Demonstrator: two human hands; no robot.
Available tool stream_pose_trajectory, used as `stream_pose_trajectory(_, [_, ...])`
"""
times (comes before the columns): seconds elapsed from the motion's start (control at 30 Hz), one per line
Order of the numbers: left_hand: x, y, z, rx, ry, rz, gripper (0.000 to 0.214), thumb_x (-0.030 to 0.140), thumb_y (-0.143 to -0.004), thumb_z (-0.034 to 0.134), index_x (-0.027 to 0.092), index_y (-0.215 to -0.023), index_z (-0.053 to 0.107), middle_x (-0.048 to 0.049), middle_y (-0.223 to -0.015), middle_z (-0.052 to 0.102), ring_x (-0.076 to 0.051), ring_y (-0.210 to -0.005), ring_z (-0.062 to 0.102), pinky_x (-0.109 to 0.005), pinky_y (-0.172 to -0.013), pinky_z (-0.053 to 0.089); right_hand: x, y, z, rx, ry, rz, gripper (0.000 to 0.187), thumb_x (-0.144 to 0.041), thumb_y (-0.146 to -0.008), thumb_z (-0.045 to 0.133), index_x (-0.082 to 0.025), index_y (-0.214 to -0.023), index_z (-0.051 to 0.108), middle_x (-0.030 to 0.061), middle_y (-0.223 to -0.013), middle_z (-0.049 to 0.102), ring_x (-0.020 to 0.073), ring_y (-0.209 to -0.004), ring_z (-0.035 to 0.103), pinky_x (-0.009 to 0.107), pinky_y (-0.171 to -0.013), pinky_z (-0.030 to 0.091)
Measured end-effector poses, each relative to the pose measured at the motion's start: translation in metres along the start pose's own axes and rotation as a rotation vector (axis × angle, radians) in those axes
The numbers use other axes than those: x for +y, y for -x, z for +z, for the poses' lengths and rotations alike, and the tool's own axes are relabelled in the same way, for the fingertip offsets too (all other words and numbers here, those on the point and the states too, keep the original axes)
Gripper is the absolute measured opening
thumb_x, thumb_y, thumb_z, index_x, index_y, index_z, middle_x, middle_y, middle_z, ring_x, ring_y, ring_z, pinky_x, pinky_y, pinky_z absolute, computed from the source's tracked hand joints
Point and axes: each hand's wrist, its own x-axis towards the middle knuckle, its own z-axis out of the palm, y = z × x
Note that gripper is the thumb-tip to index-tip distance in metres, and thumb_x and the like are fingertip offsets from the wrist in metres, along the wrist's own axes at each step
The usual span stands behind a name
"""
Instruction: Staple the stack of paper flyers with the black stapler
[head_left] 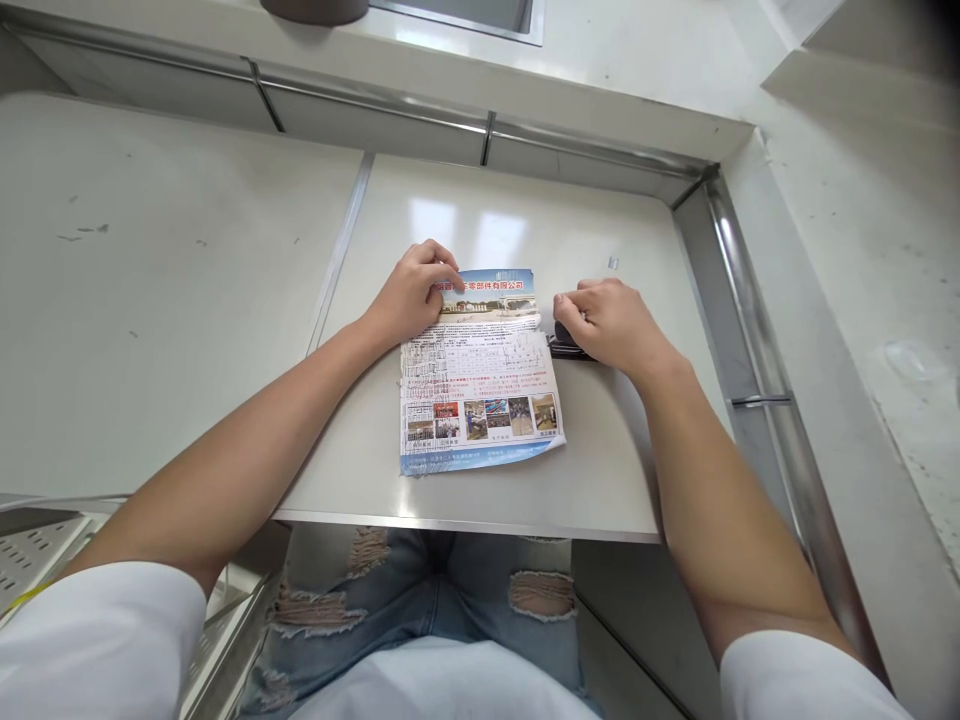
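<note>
The leaflet (480,390) is a colour-printed sheet with red lettering and a photo across the top, dense tables in the middle and small photos near the bottom, and it lies flat on the grey table (525,220) with its edges slightly curled. The left hand (412,295) rests on the leaflet's top left corner with bent fingers pressing down; whether it pinches the paper I cannot tell. The right hand (611,325), just beside the leaflet's right edge, is curled over a small dark object (562,345).

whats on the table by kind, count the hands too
leaflet: 1
dark object: 1
small pale bit: 1
hands: 2, left hand and right hand
total: 5
</note>
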Motion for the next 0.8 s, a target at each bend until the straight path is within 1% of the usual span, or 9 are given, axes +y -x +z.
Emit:
stream_pose_trajectory(0.1, [0.001,0.000,0.000,-0.005,-0.030,-0.001,0.037,0.001,-0.086,0.051,0.023,-0.102,0.076,-0.0109,-0.121,0.070,-0.029,-0.112,0.063,-0.049,-0.097,0.056,0.000,-0.001,-0.001,0.008,0.008,-0.033,0.062,-0.053,-0.111,0.041,-0.025,-0.056,0.049,0.0027,-0.054,0.040,0.0208,-0.055,0.039,0.045,-0.075,0.043])
stream_pose_trajectory(0.17, [0.001,-0.001,0.000,-0.019,-0.057,-0.022,0.032,0.004,-0.091,0.051,0.023,-0.104,0.074,-0.0109,-0.116,0.071,-0.029,-0.109,0.061,-0.051,-0.100,0.054,-0.002,-0.001,-0.003,-0.007,0.002,-0.036,0.062,-0.051,-0.111,0.041,-0.025,-0.056,0.048,0.0021,-0.053,0.038,0.0203,-0.055,0.038,0.046,-0.078,0.043])
stream_pose_trajectory(0.23, [0.001,-0.001,-0.001,-0.047,-0.070,-0.021,0.030,0.005,-0.094,0.050,0.023,-0.104,0.072,-0.0096,-0.105,0.072,-0.029,-0.102,0.059,-0.052,-0.101,0.052,-0.001,0.000,-0.005,-0.015,0.005,-0.027,0.061,-0.049,-0.110,0.043,-0.025,-0.055,0.045,0.0023,-0.054,0.039,0.0202,-0.055,0.038,0.046,-0.077,0.042])
stream_pose_trajectory(0.3, [0.001,-0.001,-0.002,-0.064,-0.067,-0.006,0.033,0.003,-0.094,0.048,0.023,-0.101,0.073,-0.0086,-0.099,0.072,-0.028,-0.099,0.058,-0.052,-0.100,0.053,0.004,0.000,-0.005,-0.005,0.020,-0.018,0.061,-0.048,-0.110,0.044,-0.025,-0.054,0.042,0.0028,-0.055,0.041,0.0203,-0.055,0.038,0.046,-0.075,0.041])
stream_pose_trajectory(0.4, [0.001,-0.001,-0.004,-0.040,-0.039,-0.004,0.038,0.003,-0.094,0.048,0.026,-0.100,0.077,-0.0081,-0.104,0.074,-0.028,-0.102,0.059,-0.052,-0.100,0.054,0.015,0.002,-0.004,0.038,0.040,0.001,0.061,-0.050,-0.110,0.045,-0.025,-0.055,0.041,0.0032,-0.056,0.040,0.0211,-0.056,0.039,0.045,-0.073,0.039])
stream_pose_trajectory(0.53, [0.003,-0.001,-0.005,-0.018,-0.005,-0.017,0.043,0.004,-0.093,0.052,0.030,-0.109,0.082,-0.0077,-0.109,0.075,-0.029,-0.105,0.061,-0.055,-0.103,0.056,0.029,0.002,-0.002,0.108,0.052,0.013,0.062,-0.055,-0.113,0.041,-0.025,-0.059,0.046,0.0043,-0.056,0.042,0.0243,-0.061,0.047,0.047,-0.075,0.040])
stream_pose_trajectory(0.6, [0.004,-0.002,-0.005,-0.023,0.006,-0.016,0.045,0.004,-0.094,0.052,0.030,-0.113,0.083,-0.0078,-0.108,0.076,-0.029,-0.107,0.062,-0.057,-0.104,0.056,0.032,0.002,-0.002,0.123,0.057,0.012,0.065,-0.060,-0.114,0.037,-0.026,-0.059,0.046,0.0047,-0.055,0.044,0.0246,-0.061,0.048,0.048,-0.075,0.040])
stream_pose_trajectory(0.73, [0.004,-0.003,-0.004,-0.017,0.020,-0.009,0.044,0.004,-0.095,0.051,0.030,-0.106,0.084,-0.0067,-0.107,0.078,-0.028,-0.105,0.063,-0.056,-0.104,0.057,0.031,0.003,-0.002,0.132,0.014,0.084,0.072,-0.076,-0.112,0.035,-0.028,-0.060,0.048,0.0031,-0.051,0.041,0.0242,-0.056,0.045,0.047,-0.073,0.042])
stream_pose_trajectory(0.8, [0.004,-0.003,-0.005,-0.006,0.036,-0.006,0.044,0.003,-0.095,0.049,0.029,-0.103,0.084,-0.0062,-0.106,0.079,-0.027,-0.103,0.065,-0.055,-0.102,0.057,0.029,0.004,0.000,0.127,-0.023,0.137,0.072,-0.079,-0.110,0.037,-0.030,-0.060,0.053,0.0022,-0.048,0.037,0.0246,-0.057,0.047,0.048,-0.074,0.044])
